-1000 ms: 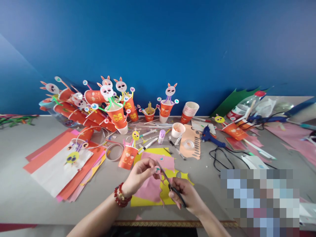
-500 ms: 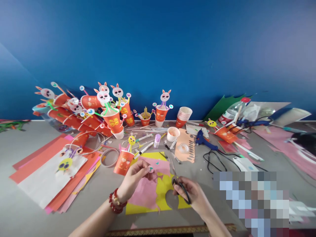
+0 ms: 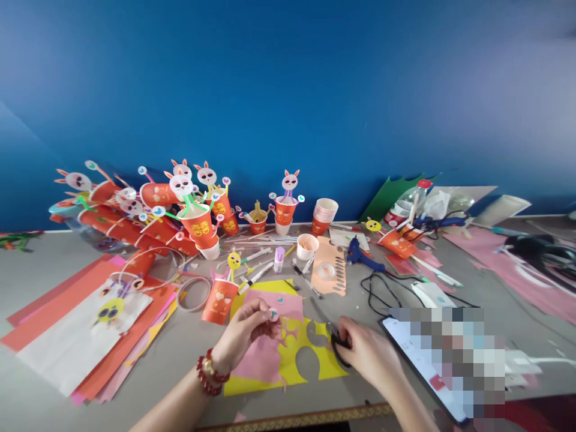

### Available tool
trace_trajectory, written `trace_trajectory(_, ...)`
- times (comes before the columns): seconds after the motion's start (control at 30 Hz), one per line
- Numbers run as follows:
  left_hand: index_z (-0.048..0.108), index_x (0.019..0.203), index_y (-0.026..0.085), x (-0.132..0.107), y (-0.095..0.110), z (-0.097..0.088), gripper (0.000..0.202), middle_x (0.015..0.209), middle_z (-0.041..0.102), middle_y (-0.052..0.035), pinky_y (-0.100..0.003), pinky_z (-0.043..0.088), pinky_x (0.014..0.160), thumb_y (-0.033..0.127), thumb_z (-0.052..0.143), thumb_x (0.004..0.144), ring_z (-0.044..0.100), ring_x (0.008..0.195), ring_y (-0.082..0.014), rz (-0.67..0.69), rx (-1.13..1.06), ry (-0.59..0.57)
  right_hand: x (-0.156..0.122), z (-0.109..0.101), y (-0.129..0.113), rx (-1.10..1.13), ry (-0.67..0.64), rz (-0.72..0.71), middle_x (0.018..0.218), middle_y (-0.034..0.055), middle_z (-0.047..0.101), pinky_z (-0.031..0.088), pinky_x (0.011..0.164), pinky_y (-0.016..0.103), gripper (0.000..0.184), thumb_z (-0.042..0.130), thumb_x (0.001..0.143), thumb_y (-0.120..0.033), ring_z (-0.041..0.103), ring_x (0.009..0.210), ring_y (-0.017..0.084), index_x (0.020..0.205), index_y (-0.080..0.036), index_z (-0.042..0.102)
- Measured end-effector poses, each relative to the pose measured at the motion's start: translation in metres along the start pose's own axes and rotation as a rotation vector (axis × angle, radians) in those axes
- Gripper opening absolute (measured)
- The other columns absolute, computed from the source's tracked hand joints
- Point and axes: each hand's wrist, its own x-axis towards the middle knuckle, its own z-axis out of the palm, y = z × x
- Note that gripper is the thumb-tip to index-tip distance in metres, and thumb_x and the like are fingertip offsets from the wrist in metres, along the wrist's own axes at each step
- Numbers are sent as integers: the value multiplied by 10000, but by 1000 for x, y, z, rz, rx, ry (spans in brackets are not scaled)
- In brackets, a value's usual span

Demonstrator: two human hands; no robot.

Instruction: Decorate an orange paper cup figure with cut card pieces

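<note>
A round paper piece (image 3: pixel 273 314) with a teal mark sits pinched in the left hand (image 3: pixel 244 331). Right of that grip, the right hand (image 3: pixel 366 349) meets black-handled scissors (image 3: pixel 332 330); whether it clasps them I cannot tell. Beyond the grip, leftward, an orange cup (image 3: pixel 200 225) bears gold double-happiness characters.

Table (image 3: pixel 157 360) before wall (image 3: pixel 288 78): cups (image 3: pixel 198 223) along the back, sheets (image 3: pixel 256 363) at front centre.
Disc (image 3: pixel 273 314) in the left hand (image 3: pixel 245 330), above the sheets; scissors (image 3: pixel 339 347) at the sheets' right edge, touching the right hand (image 3: pixel 366 348). Tape roll (image 3: pixel 191 309) just left of the near cup (image 3: pixel 219 303); paper stack (image 3: pixel 76 351) farther left. Glue gun (image 3: pixel 368 259) right of centre; phone (image 3: pixel 407 348) at front right, bottle (image 3: pixel 400 211) at rear right. Cup stack (image 3: pixel 324 214) between cups and bottle.
</note>
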Motion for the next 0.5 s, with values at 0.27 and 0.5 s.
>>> trace_trajectory(0.27, 548, 752, 165, -4, 3, -1, 238, 735, 721, -37, -221, 507, 614, 288, 728, 849, 652, 605, -113, 9, 55, -47, 0, -18, -12, 119, -60, -75, 710, -7, 684, 353, 581, 246, 129, 647, 839, -341, 648, 665, 192, 794, -233, 593)
trace_trajectory(0.5, 521, 784, 184, -47, 40, 4, 339, 621, 680, -29, -217, 466, 505, 484, 585, 929, 604, 502, -123, 110, 544, -70, 8, -15, -42, 242, -95, -166, 775, -6, 706, 373, 592, 239, 185, 575, 891, -404, 647, 676, 177, 807, -241, 598)
